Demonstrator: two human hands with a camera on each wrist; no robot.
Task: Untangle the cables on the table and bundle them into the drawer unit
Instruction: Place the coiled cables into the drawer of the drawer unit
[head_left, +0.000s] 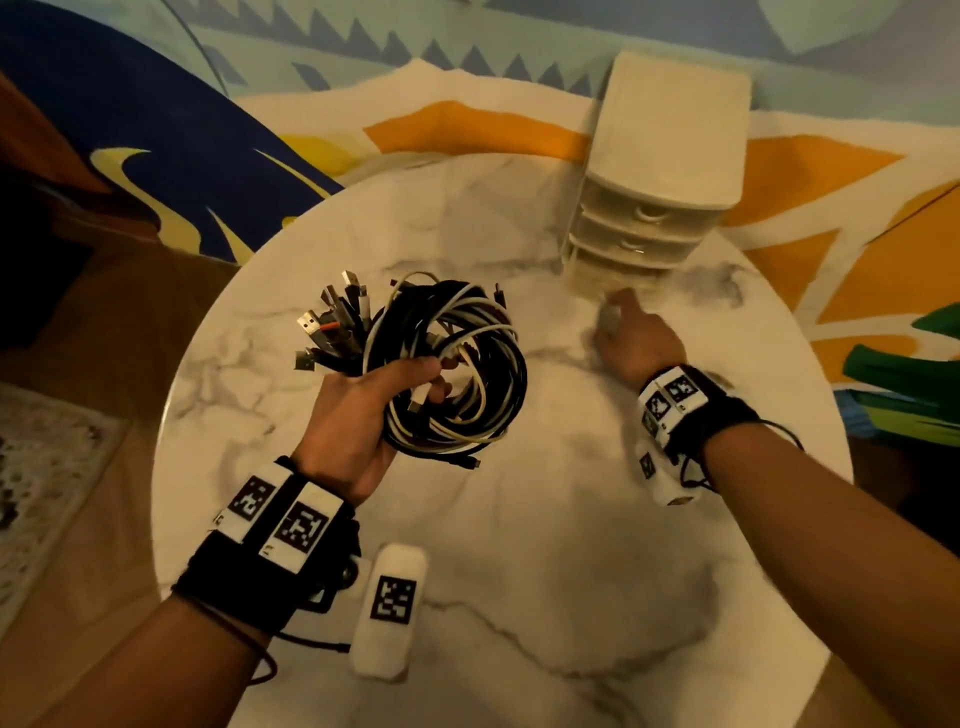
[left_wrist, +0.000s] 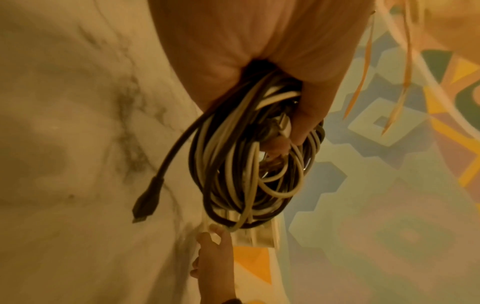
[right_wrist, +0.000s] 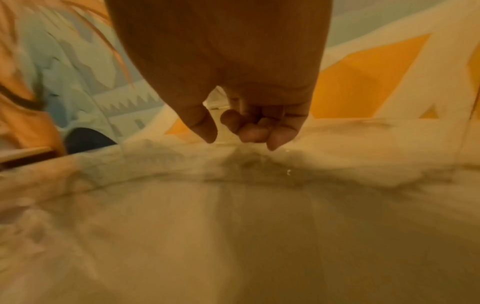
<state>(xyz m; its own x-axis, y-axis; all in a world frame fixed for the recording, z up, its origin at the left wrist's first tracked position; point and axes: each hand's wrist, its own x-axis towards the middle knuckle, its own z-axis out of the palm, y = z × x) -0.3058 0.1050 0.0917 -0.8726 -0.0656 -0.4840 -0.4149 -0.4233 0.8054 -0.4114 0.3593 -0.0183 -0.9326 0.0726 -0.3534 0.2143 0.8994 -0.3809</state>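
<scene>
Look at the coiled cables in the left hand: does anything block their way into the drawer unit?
Yes: the drawer unit has its drawers closed, so the cable bundle held by the left hand cannot enter; the right hand reaches toward the lowest.

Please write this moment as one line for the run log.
left hand: grips cable bundle | right hand: reaching toward drawer unit, holds nothing | drawers: closed
</scene>
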